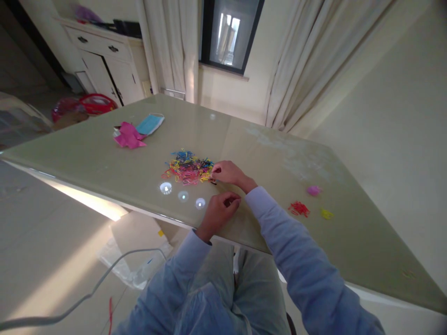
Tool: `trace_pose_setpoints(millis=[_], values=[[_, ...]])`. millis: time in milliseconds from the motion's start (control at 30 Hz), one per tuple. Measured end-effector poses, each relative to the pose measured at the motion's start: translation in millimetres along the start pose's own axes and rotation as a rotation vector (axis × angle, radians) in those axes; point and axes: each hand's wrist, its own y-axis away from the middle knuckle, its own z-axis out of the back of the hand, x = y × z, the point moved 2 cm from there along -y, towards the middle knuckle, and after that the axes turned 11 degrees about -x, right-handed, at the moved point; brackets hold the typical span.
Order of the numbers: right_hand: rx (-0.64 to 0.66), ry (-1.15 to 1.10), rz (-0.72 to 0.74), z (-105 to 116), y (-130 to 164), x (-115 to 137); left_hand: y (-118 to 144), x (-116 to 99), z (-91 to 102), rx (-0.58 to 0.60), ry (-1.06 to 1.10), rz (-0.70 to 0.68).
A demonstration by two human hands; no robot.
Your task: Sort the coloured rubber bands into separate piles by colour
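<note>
A heap of small coloured rubber bands (187, 168) lies on the glossy greenish table (104, 153), spread wider than deep, its long axis running roughly left to right across the view. The right hand (228, 173) reaches to the heap's right edge, fingertips pressed together in a pinch on something small and dark there; whether it is a band cannot be told. The left hand (218, 211) rests nearer the table's front edge, just below the right one, fingers curled in loosely with thumb against forefinger; whether it holds anything is not clear.

Well to the right sit three small sorted clusters: a red pile (299, 209), a yellow pile (327, 214) and a pink pile (313, 190), each apart from the others. Farther back on the left lie a crumpled pink paper (128, 136) and a blue face mask (150, 123), touching each other. No writing or label is legible anywhere on the table.
</note>
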Motion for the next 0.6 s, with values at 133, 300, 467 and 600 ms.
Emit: trace_pose_setpoints(millis=[133, 300, 467, 600], values=[[0.021, 0.037, 0.001, -6.4, 0.2, -3.1, 0.0, -0.1, 0.5, -0.003, 0.012, 0.006], [-0.060, -0.001, -0.024, -5.8, 5.9, -1.4, 0.4, 0.5, 0.7, -0.035, 0.025, -0.004], [-0.184, -0.273, -0.166, -5.4, 13.1, -7.3, 0.5, 0.1, 1.0, -0.033, 0.022, 0.014], [-0.193, -0.675, -0.397, -3.1, 22.3, -7.1, 0.1, 3.3, 0.5, -0.038, 0.032, 0.017]])
